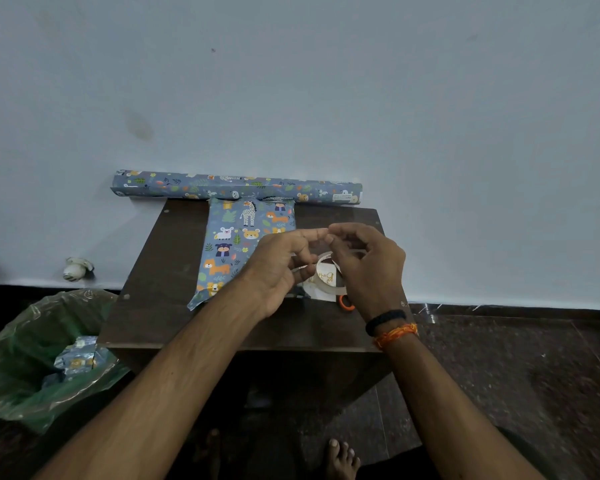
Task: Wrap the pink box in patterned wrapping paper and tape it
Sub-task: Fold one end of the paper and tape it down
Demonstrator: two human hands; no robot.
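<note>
Clear tape roll (329, 277) under right hand (369, 268)

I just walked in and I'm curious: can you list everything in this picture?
wrapped box: one, blue animal-print paper, on the table's middle
paper roll: one, same print, at the table's far edge by the wall
tape roll: one, clear, held between both hands
orange handle: one, below the right hand; probably scissors
table: one, dark brown
bin: one, green liner, paper scraps inside, left on the floor
left hand: fingers on the tape
right hand: fingers pinching the tape
</note>
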